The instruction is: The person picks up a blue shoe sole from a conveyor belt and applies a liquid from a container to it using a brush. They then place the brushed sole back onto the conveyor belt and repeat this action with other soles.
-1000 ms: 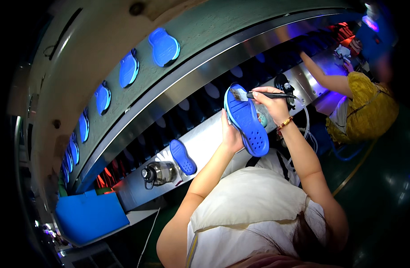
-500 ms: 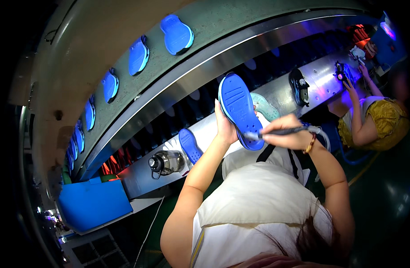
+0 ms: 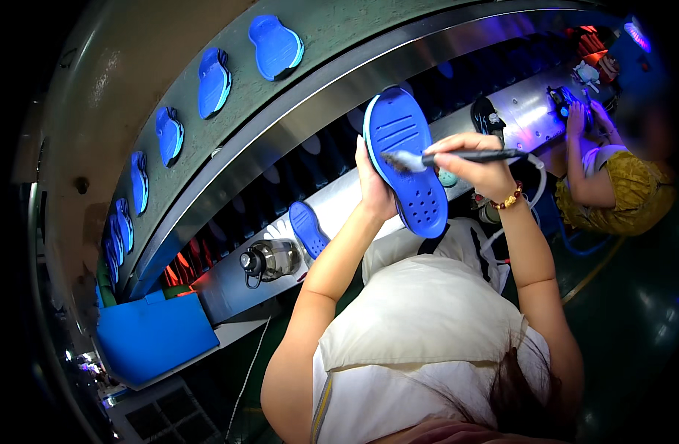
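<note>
My left hand [image 3: 375, 186] grips a blue shoe sole [image 3: 422, 198] by its left edge, holding it up above the bench with its grooved and perforated face toward me. Between the fingers of my right hand [image 3: 482, 164] is a dark-handled brush [image 3: 407, 160], with a white hose running from its rear end. Its bristles rest on the sole's middle, below the grooves. Behind the held sole shows part of a mint-green piece [image 3: 447, 177]. Another blue insole-shaped piece [image 3: 308, 228] lies on the bench left of my left forearm.
A line of blue soles [image 3: 276, 47] sits on the green belt [image 3: 236, 89] beyond a metal rail. On the metal bench stand a clear bottle [image 3: 280, 257] with a black lid and a dark shoe [image 3: 486, 115]. At right, a co-worker [image 3: 606, 174] handles another shoe. A blue panel [image 3: 158, 333] is lower left.
The brush has moved from the sole's lower, perforated end up to its middle, with my right hand rising. The held sole is tilted more upright. My view has shifted slightly.
</note>
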A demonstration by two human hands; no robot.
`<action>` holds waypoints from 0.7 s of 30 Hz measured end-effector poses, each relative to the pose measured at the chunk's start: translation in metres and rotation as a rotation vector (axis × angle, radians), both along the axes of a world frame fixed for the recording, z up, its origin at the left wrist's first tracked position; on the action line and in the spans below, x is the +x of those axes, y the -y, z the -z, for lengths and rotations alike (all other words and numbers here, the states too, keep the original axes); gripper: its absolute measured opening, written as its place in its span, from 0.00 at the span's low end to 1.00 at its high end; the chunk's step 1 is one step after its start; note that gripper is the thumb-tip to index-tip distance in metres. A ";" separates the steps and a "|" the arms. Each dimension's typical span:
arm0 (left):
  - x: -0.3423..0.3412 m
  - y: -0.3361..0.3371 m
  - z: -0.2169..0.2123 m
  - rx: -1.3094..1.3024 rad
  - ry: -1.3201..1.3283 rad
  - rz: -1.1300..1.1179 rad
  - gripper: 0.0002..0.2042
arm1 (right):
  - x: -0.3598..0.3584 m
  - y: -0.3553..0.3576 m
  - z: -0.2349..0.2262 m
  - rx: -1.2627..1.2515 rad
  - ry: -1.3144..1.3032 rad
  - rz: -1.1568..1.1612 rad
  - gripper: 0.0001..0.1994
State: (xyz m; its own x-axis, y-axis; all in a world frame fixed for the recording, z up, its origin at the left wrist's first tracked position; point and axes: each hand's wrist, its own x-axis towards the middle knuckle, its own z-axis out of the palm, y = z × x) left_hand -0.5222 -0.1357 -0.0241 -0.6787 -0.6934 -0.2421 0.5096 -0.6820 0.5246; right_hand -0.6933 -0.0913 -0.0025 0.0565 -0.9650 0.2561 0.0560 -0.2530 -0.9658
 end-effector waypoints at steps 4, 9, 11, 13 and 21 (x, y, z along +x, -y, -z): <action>0.002 0.011 -0.005 -0.095 -0.087 -0.053 0.44 | 0.004 -0.009 -0.009 -0.204 -0.118 -0.298 0.08; -0.005 0.015 -0.011 -0.163 -0.026 -0.270 0.45 | -0.001 -0.006 -0.002 -0.105 -0.157 -0.045 0.08; -0.001 0.021 -0.007 -0.222 -0.100 -0.285 0.45 | 0.003 -0.006 -0.005 -0.244 -0.214 -0.202 0.09; 0.004 0.024 -0.007 -0.248 -0.145 -0.309 0.42 | -0.001 -0.014 -0.012 -0.254 -0.261 -0.303 0.09; 0.001 0.026 -0.016 -0.199 -0.071 -0.367 0.44 | -0.004 -0.020 0.003 -0.205 -0.282 -0.250 0.09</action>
State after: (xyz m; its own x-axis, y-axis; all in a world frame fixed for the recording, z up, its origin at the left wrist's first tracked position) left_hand -0.5208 -0.1620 -0.0076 -0.3883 -0.9206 -0.0407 0.7395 -0.3377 0.5824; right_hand -0.6972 -0.0711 -0.0059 0.3777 -0.8434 0.3821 -0.1191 -0.4535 -0.8833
